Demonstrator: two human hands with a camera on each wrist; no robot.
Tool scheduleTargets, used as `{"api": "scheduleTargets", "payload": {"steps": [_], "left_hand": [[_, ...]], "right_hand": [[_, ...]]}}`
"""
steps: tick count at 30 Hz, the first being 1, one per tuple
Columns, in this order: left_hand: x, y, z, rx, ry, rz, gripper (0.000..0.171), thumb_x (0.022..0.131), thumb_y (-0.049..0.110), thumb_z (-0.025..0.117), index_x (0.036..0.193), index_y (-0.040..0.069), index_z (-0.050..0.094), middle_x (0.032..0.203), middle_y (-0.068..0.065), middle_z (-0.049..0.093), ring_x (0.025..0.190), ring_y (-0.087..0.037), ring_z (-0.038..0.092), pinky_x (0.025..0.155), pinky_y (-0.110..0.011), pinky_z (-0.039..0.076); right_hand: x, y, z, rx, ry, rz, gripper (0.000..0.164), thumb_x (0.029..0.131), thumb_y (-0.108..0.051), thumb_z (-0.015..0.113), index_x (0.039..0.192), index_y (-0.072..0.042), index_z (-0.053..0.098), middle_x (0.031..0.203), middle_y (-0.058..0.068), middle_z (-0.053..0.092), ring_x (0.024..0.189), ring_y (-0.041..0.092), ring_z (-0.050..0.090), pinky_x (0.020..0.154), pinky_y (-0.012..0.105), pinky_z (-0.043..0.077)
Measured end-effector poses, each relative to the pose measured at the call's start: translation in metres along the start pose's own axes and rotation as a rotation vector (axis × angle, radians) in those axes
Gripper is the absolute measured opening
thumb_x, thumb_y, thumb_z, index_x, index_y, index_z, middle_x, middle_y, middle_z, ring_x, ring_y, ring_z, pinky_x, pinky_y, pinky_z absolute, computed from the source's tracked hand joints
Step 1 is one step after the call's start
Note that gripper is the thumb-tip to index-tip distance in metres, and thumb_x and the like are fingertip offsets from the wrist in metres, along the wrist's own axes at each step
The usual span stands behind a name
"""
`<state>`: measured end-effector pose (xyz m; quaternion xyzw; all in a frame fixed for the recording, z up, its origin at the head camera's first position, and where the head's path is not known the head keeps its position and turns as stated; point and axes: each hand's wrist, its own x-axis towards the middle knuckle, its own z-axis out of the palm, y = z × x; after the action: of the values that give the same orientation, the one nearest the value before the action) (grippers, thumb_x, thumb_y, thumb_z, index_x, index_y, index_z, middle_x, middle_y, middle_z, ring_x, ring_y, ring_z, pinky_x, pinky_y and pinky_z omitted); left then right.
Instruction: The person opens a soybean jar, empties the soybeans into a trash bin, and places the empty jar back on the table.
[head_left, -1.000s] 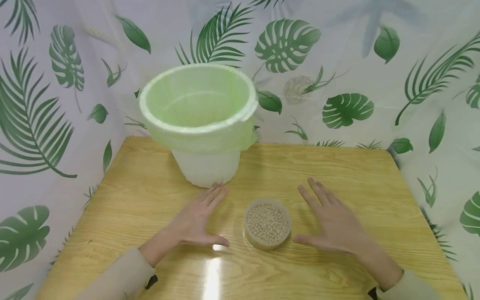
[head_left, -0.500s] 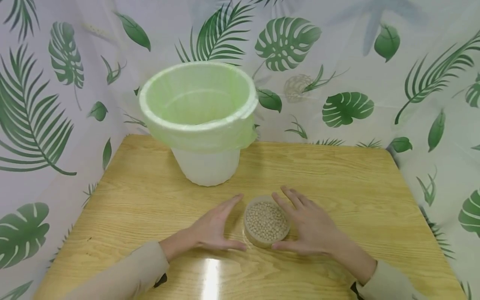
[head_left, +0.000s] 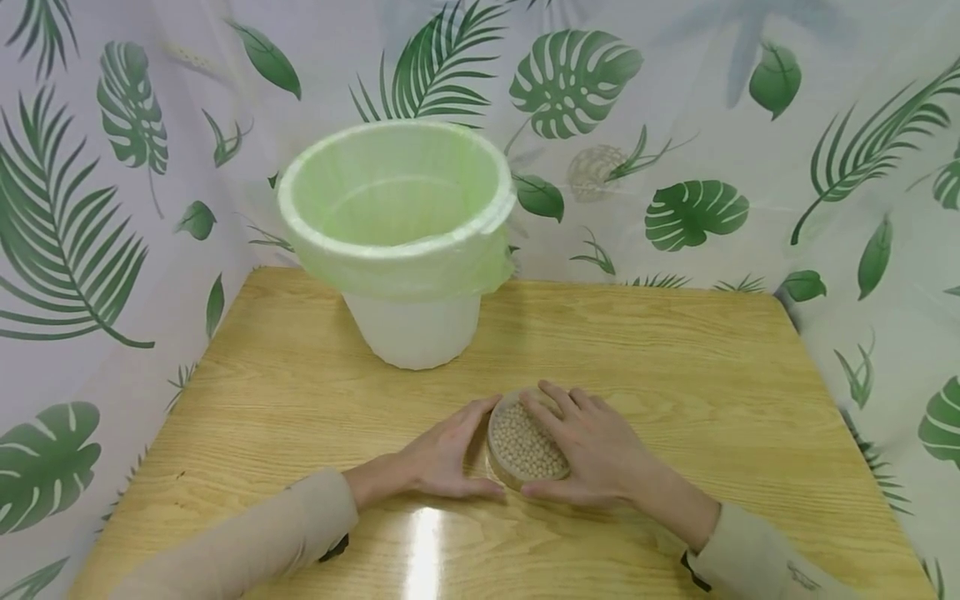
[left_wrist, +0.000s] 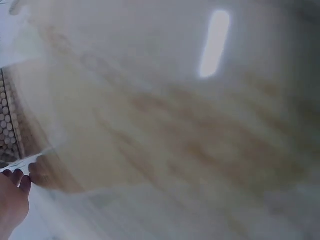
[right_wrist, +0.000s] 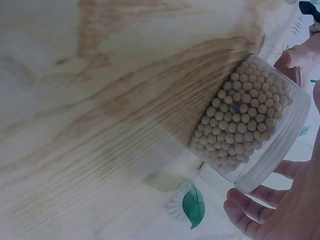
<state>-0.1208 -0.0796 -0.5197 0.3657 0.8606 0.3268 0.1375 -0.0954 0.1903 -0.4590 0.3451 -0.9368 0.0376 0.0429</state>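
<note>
A clear round tub [head_left: 504, 472] filled with small beige balls [head_left: 527, 446] stands upright on the wooden table. My left hand [head_left: 448, 460] is at its left side, fingers at the far rim and thumb at the near edge, a gap showing before the palm. From the right, my right hand [head_left: 596, 454] spreads around the tub, its fingers covering part of the rim. In the right wrist view, the tub's bare upper wall [right_wrist: 295, 127] shows above the balls, with loosely bent right-hand fingers [right_wrist: 250, 207] beside it. Firm contact cannot be made out.
Behind the tub to the left stands a white bucket [head_left: 412, 333] with a pale green liner bag [head_left: 390, 275] folded over its rim. A leaf-patterned sheet [head_left: 697, 108] hangs behind and beside the wooden table [head_left: 675, 342].
Both hands have moved inward from either side and now flank the tub closely. The left hand has left the bucket's base. Tub and bucket stay put.
</note>
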Motion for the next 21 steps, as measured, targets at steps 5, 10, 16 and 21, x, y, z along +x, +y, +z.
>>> {"api": "scheduleTargets", "payload": {"steps": [5, 10, 16, 21], "left_hand": [[0.007, 0.001, 0.002, 0.004, -0.013, -0.004, 0.125, 0.082, 0.058, 0.086, 0.168, 0.010, 0.010, 0.169, -0.013, 0.035, 0.156, -0.031, 0.041, 0.129, -0.050, 0.037], [0.015, -0.001, 0.004, -0.006, 0.017, 0.009, 0.123, 0.080, 0.057, 0.088, 0.167, 0.012, 0.015, 0.167, -0.010, 0.039, 0.153, -0.029, 0.046, 0.126, -0.049, 0.043], [0.021, -0.004, 0.002, -0.007, 0.006, 0.013, 0.125, 0.076, 0.053, 0.093, 0.167, 0.011, 0.018, 0.167, -0.009, 0.041, 0.152, -0.028, 0.047, 0.126, -0.047, 0.044], [0.025, -0.004, -0.001, -0.040, -0.020, -0.002, 0.125, 0.074, 0.055, 0.094, 0.167, 0.015, 0.020, 0.166, -0.006, 0.042, 0.151, -0.026, 0.048, 0.125, -0.046, 0.045]], "right_hand": [[0.004, 0.001, 0.002, -0.032, 0.017, -0.009, 0.107, 0.081, -0.087, 0.062, 0.158, -0.015, 0.046, 0.151, 0.021, 0.055, 0.118, 0.037, 0.065, 0.091, 0.053, 0.062], [0.009, 0.003, 0.003, -0.048, 0.030, -0.029, 0.107, 0.080, -0.088, 0.062, 0.157, -0.016, 0.046, 0.145, 0.021, 0.059, 0.116, 0.037, 0.065, 0.089, 0.052, 0.063], [0.014, 0.004, 0.002, -0.043, 0.019, -0.048, 0.108, 0.080, -0.090, 0.060, 0.156, -0.015, 0.047, 0.140, 0.021, 0.060, 0.116, 0.038, 0.066, 0.090, 0.052, 0.063], [0.016, 0.005, 0.003, -0.010, 0.008, -0.046, 0.108, 0.078, -0.088, 0.064, 0.156, -0.016, 0.047, 0.138, 0.020, 0.061, 0.118, 0.038, 0.065, 0.092, 0.052, 0.063]]}}
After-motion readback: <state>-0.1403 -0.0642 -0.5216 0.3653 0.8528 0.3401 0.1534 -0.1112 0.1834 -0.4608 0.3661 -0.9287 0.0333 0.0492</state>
